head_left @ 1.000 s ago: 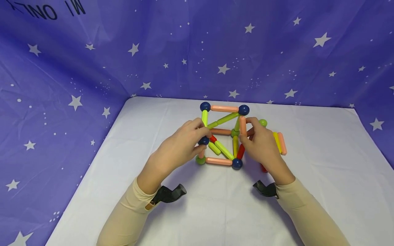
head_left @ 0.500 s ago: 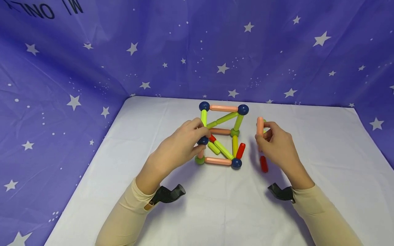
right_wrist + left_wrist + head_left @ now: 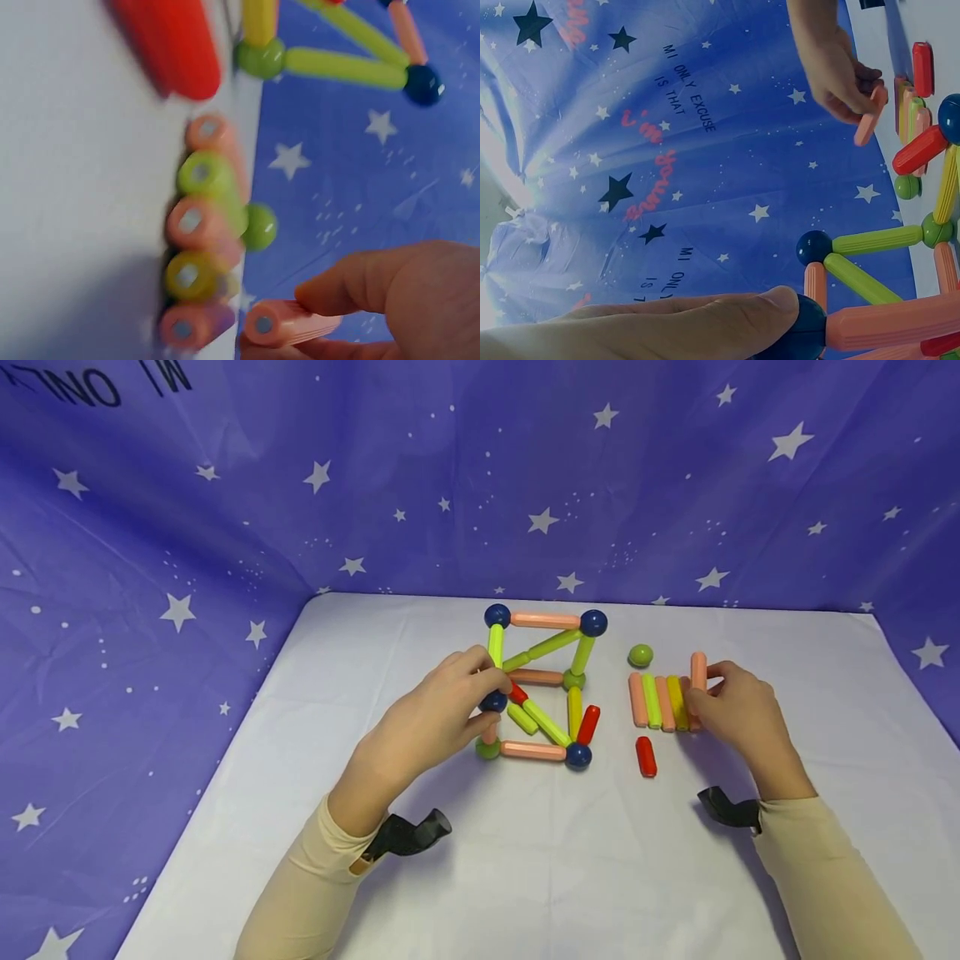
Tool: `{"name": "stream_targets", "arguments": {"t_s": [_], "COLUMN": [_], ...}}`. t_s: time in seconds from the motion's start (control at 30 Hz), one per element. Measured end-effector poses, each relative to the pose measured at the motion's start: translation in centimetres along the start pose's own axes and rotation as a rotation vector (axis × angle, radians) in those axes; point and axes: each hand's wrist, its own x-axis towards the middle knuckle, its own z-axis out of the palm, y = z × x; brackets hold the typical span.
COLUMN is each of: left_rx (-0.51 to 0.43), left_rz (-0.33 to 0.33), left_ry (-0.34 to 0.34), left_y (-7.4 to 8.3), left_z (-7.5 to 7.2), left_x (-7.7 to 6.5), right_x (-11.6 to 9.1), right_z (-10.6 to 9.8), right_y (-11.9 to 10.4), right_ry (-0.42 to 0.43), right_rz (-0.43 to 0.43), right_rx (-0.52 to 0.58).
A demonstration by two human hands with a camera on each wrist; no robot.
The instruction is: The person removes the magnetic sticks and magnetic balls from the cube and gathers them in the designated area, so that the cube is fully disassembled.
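Observation:
My left hand (image 3: 427, 722) holds a dark blue ball (image 3: 492, 702) at the near left of a frame built from magnetic sticks and balls. In the left wrist view, the thumb lies along this ball (image 3: 804, 330), with a pink stick (image 3: 892, 322) running from it. My right hand (image 3: 741, 714) pinches another pink magnetic stick (image 3: 698, 670) between thumb and fingers, raised over the right end of a row of sticks. The right wrist view shows the held stick (image 3: 281, 322) apart from the row, its metal end facing the camera. Fingers partly cover the frame's left side.
Several pink, lime and yellow sticks (image 3: 651, 702) lie side by side right of the frame. Behind them sits a green ball (image 3: 641, 655), and in front a red stick (image 3: 646, 757). A red stick (image 3: 588, 725) juts from the frame's near right blue ball (image 3: 578, 755). Starred cloth (image 3: 540, 485) hangs behind the table.
My right hand has moved right, away from the frame, carrying the pink stick over the row's right end. The row and green ball are now uncovered. My left hand stays at the blue ball.

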Motion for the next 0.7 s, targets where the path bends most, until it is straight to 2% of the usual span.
{"name": "stream_targets", "arguments": {"t_s": [0.3, 0.7], "left_rx": [-0.005, -0.016], "left_rz": [-0.013, -0.009], "left_ry": [-0.015, -0.011], "left_y": [0.1, 0.0], "left_z": [0.0, -0.1], "left_x": [0.1, 0.0], "right_x": [1.1, 1.4], "right_z": [0.1, -0.1], "right_y": [2.9, 2.6], "right_ry": [-0.126, -0.218], "right_rz": [0.098, 0.099], "right_rx": [-0.117, -0.13]}}
